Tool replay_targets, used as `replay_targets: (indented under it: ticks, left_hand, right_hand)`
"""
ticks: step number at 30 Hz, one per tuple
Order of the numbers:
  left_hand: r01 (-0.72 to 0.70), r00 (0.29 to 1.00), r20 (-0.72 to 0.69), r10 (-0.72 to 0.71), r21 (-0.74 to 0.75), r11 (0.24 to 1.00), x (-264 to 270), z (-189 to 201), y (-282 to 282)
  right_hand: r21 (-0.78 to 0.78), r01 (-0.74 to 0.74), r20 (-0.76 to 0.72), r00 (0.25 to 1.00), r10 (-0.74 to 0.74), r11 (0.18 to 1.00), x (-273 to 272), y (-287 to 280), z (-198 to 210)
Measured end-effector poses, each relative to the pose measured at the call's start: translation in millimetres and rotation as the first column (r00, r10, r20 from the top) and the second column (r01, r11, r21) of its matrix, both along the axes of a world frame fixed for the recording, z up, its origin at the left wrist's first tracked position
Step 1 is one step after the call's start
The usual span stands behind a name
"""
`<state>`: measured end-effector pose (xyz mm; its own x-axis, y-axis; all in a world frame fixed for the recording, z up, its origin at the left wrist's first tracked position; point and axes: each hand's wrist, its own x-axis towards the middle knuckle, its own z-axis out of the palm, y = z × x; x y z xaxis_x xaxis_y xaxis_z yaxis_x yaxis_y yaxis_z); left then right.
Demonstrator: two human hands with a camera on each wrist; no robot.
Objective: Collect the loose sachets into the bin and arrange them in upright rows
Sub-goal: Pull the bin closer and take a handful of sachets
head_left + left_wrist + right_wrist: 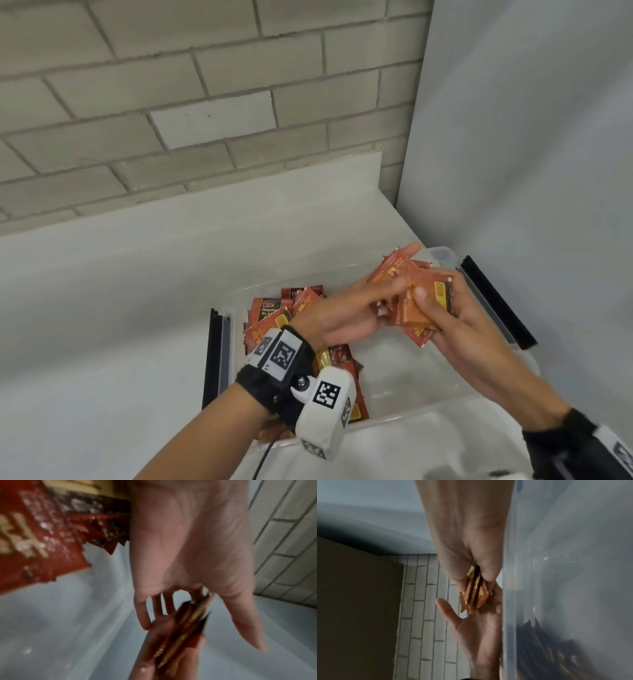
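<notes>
Over the right half of the clear plastic bin (pixel 404 416), my right hand (pixel 455 318) grips a stack of orange-red sachets (pixel 416 308), its thumb across the front packet. Fingers straight, my left hand (pixel 349 308) lies flat against the stack's left side. In the left wrist view, the stack (pixel 185 626) shows edge-on between my left hand (pixel 188 547) and the other hand's fingers. In the right wrist view, my right hand (pixel 467 527) pinches the stack (pixel 473 595) above the open left palm (pixel 476 628). More sachets (pixel 270 315) lie jumbled in the bin's left part.
The bin stands on a white counter (pixel 120 308) against a brick wall (pixel 205 85), with a grey panel (pixel 531 137) close on the right. Black clips (pixel 214 356) hang at both ends of the bin. The bin's right floor (pixel 411 373) is bare.
</notes>
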<state>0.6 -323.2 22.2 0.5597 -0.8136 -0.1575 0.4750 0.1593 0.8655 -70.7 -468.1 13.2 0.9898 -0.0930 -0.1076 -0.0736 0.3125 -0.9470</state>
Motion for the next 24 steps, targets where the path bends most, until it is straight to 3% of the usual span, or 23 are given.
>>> replay_targets:
  ticks: [2, 5, 10, 13, 16, 22, 24]
  left_hand:
    - [0.065, 0.997, 0.046, -0.064, -0.008, 0.998, -1, -5, 0]
    - [0.146, 0.989, 0.037, -0.146, -0.005, 0.989, -5, -12, -5]
    - [0.097, 0.991, -0.091, -0.099, -0.031, 0.995, -8, -8, -7]
    - [0.091, 0.994, -0.058, -0.093, -0.031, 0.995, -4, -7, -4]
    - [0.046, 0.999, -0.015, -0.046, -0.007, 0.999, 1, -7, -1]
    - [0.039, 0.999, 0.013, -0.039, 0.053, 0.998, 10, -7, 8]
    - [0.069, 0.998, -0.008, -0.069, 0.06, 0.996, 10, -5, 8]
  right_hand:
    - [0.081, 0.031, -0.024, 0.999, -0.029, 0.996, 2, -1, 1]
    - [0.063, 0.087, -0.046, 0.995, -0.084, 0.994, 3, -3, -2]
    - [-0.086, 0.19, -0.001, 0.982, -0.191, 0.978, 2, -7, -8]
    - [-0.143, 0.226, 0.023, 0.974, -0.225, 0.964, 2, -11, -7]
    - [-0.203, 0.209, 0.085, 0.977, -0.196, 0.957, 4, -15, -10]
    - [-0.412, -0.02, 0.036, 0.999, 0.038, 0.911, 7, -30, -9]
    - [-0.38, -0.035, 0.028, 0.998, 0.049, 0.924, 7, -31, -11]
